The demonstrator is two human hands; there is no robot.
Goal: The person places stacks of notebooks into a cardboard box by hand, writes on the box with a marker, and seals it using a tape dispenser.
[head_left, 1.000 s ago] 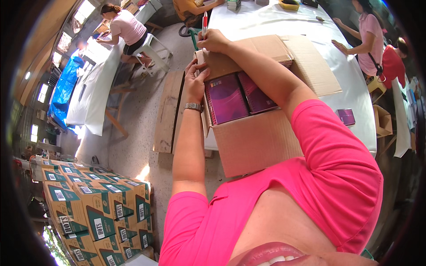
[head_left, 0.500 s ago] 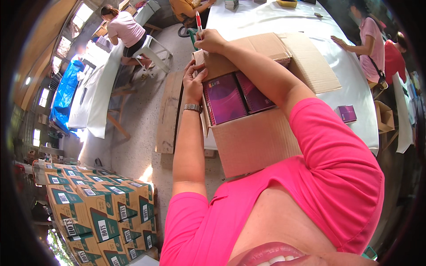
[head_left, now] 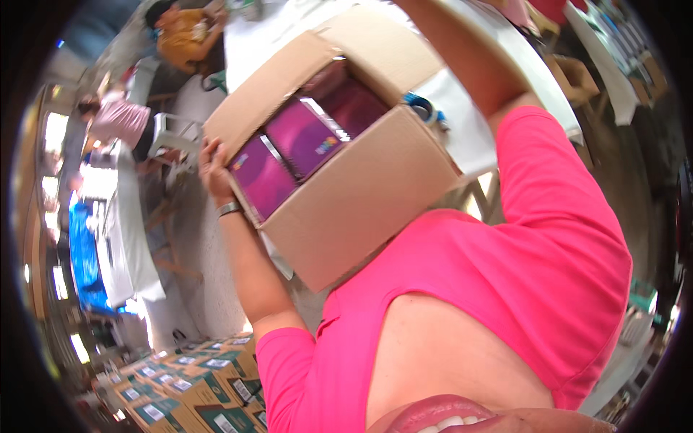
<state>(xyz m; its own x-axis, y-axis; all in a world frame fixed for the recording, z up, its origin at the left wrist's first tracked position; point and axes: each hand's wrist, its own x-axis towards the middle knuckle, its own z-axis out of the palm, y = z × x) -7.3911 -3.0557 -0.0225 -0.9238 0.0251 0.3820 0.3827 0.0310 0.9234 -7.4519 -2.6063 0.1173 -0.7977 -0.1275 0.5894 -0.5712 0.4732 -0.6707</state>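
Observation:
An open cardboard box [head_left: 361,202] stands on the white-covered table in front of me, its flaps folded out. Inside lie stacks of purple spiral notebooks [head_left: 307,137], some with shiny covers. At the box's left side, my left hand [head_left: 215,172] has its fingers wrapped on the edge, with a metal watch [head_left: 229,208] at the wrist. My right arm [head_left: 473,54] reaches far over the right of the table, and its hand is beyond the upper edge of the picture. Against the box's right corner sits a blue tape dispenser [head_left: 420,108], blurred.
Stacked printed cartons [head_left: 191,382] stand at the lower left. A person in a yellow top [head_left: 189,40] is at the far left end of the table; another in pink [head_left: 119,119] sits by a white stool [head_left: 173,133]. An open carton [head_left: 570,79] stands at the right.
My right hand, which held a red-and-white pen at the box's far left corner, has swung out of view. The whole view has turned, and the blue tape dispenser now shows.

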